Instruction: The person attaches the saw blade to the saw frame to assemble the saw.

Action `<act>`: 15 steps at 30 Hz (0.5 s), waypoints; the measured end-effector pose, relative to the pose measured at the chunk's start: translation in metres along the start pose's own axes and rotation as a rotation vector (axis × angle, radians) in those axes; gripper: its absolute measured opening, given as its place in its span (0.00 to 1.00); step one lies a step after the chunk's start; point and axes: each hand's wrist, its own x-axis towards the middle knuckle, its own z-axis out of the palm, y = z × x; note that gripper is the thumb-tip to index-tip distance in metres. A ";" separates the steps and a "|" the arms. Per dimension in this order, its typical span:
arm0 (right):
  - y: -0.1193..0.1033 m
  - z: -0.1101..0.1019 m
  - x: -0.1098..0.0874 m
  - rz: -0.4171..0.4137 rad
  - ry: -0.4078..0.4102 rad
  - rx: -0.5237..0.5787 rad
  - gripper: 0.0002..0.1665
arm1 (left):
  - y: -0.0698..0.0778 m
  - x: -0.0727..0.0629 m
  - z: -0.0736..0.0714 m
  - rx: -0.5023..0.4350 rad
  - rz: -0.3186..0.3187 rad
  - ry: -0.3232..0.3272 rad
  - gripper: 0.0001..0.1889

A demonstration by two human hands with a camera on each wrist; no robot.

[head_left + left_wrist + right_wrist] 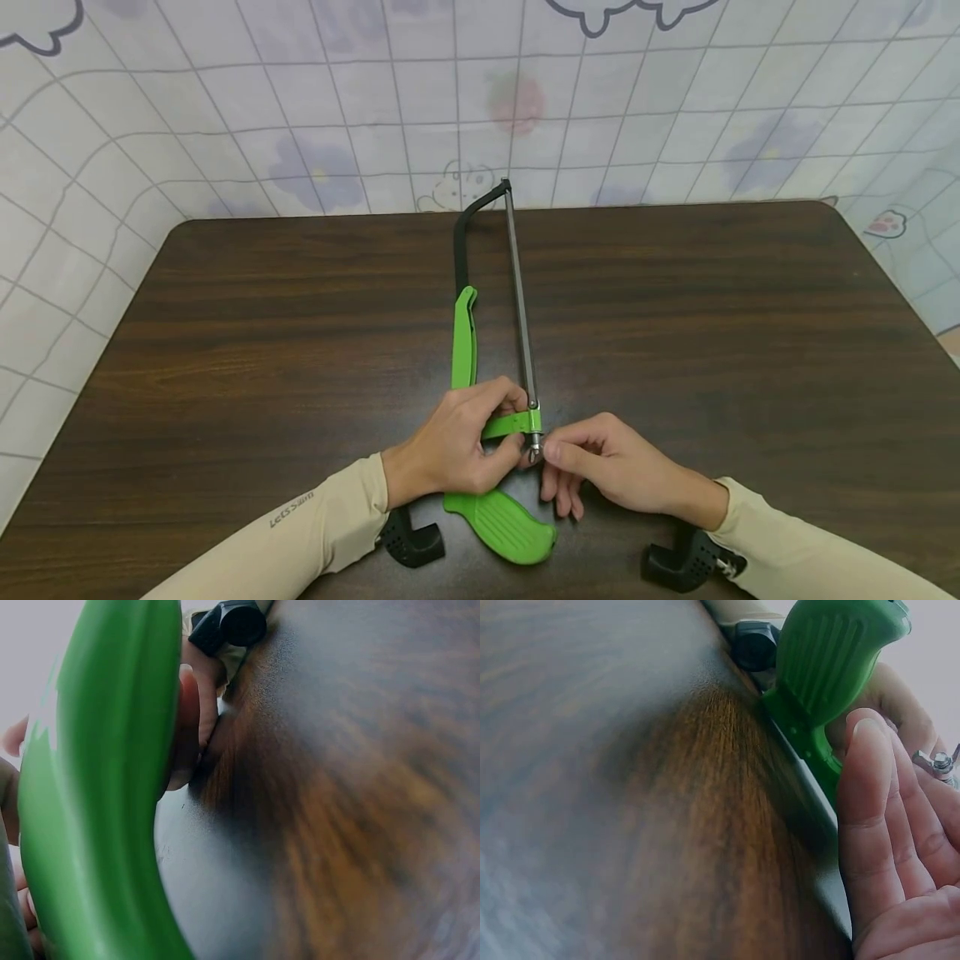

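A hacksaw lies lengthwise in the head view, with a green handle [510,527], a black front bow [461,250] and a thin grey blade [519,292]. My left hand [468,433] grips its green frame just ahead of the handle, thumb and fingers around the short green arm [510,424] that carries the blade's near end. A metal wing nut [535,454] sits at that end. Thumb and index fingertips of my right hand [611,467] are right beside the nut; its other fingers extend below. The right wrist view shows the wing nut [939,762] uncovered past those fingers.
The saw is on a dark wood-grain table [712,333], its far tip near the back edge. A white gridded cloth [420,100] with printed figures hangs behind. Black wrist cameras sit under the left wrist [412,542] and the right wrist [678,562].
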 end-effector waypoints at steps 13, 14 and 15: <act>0.001 0.001 0.000 -0.001 0.005 0.054 0.20 | 0.000 -0.001 0.002 -0.001 0.010 0.004 0.09; 0.001 0.001 0.000 -0.001 0.005 0.050 0.20 | 0.000 -0.001 0.002 -0.001 0.010 0.004 0.09; 0.001 0.001 0.000 0.000 0.005 0.048 0.20 | 0.000 -0.001 0.002 -0.002 0.009 0.003 0.09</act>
